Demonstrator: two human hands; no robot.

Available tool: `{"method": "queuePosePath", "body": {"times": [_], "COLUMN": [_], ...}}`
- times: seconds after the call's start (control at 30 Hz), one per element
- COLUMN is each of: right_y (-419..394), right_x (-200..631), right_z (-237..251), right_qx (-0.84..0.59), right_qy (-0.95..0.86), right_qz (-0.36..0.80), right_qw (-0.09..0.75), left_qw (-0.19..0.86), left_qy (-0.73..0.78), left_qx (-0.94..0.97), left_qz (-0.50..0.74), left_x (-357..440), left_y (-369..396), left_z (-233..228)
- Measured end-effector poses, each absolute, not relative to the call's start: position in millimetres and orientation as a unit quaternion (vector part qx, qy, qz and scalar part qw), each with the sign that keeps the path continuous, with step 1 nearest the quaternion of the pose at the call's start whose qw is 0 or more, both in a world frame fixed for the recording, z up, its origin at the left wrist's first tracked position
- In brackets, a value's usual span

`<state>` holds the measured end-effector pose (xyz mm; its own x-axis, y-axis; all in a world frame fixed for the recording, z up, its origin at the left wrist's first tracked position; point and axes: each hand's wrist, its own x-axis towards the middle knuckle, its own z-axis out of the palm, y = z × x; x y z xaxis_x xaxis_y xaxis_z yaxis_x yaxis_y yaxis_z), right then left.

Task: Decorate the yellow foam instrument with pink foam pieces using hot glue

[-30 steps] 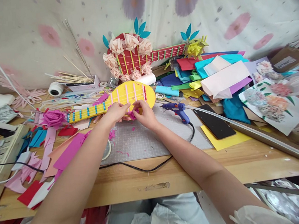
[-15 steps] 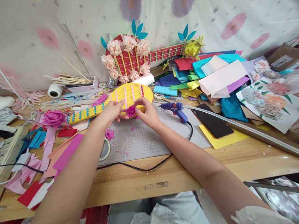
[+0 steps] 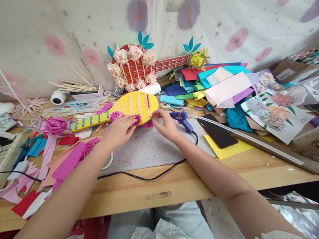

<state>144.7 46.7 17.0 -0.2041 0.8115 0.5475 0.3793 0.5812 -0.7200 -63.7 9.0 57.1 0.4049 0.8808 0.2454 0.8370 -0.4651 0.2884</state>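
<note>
A yellow paper guitar (image 3: 136, 101) with pink strings and blue frets lies across the top of the grey cutting mat (image 3: 150, 151). My left hand (image 3: 119, 130) pinches a small magenta paper flower (image 3: 136, 118) against the lower edge of the guitar's body. A second small magenta flower (image 3: 114, 115) sits on the guitar just above my left knuckles. My right hand (image 3: 167, 125) is a little to the right, its thumb and forefinger closed on the guitar's lower right rim. A blue glue gun (image 3: 182, 119) lies right beside my right hand.
A black phone (image 3: 217, 131) rests on yellow paper to the right. Stacked coloured sheets (image 3: 217, 84) and a red paper guitar (image 3: 136, 66) fill the back. A large pink paper rose (image 3: 55, 125) and paper scraps lie left. The gun's black cord (image 3: 152, 177) runs along the table's front.
Both hands held the small magenta flower before. Now my left hand alone presses it to the guitar's edge, and my right hand has moved right onto the rim.
</note>
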Motion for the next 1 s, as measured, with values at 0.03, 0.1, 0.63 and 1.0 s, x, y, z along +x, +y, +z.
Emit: {"method": "queuePosePath", "body": {"times": [0.03, 0.1, 0.63, 1.0], "right_y": [45.6, 44.3, 40.9, 38.6], "right_x": [148.2, 154.1, 164.4, 159.7], "right_z": [15.2, 11.4, -14.0, -18.9], "right_qx": [-0.402, -0.408, -0.445, -0.468], "right_qy": [-0.744, -0.741, -0.767, -0.792], "right_qz": [0.222, 0.225, 0.215, 0.206], "right_qw": [0.486, 0.484, 0.409, 0.334], "left_qw": [0.055, 0.039, -0.013, -0.082], "left_qy": [0.511, 0.504, 0.430, 0.617], "left_qx": [0.839, 0.843, 0.881, 0.756], "left_qz": [0.181, 0.185, 0.197, 0.204], "left_x": [-69.2, -79.5, -60.8, -139.3], "left_y": [8.2, 6.4, 0.4, 34.0], "left_z": [54.9, 52.5, 46.8, 56.7]}}
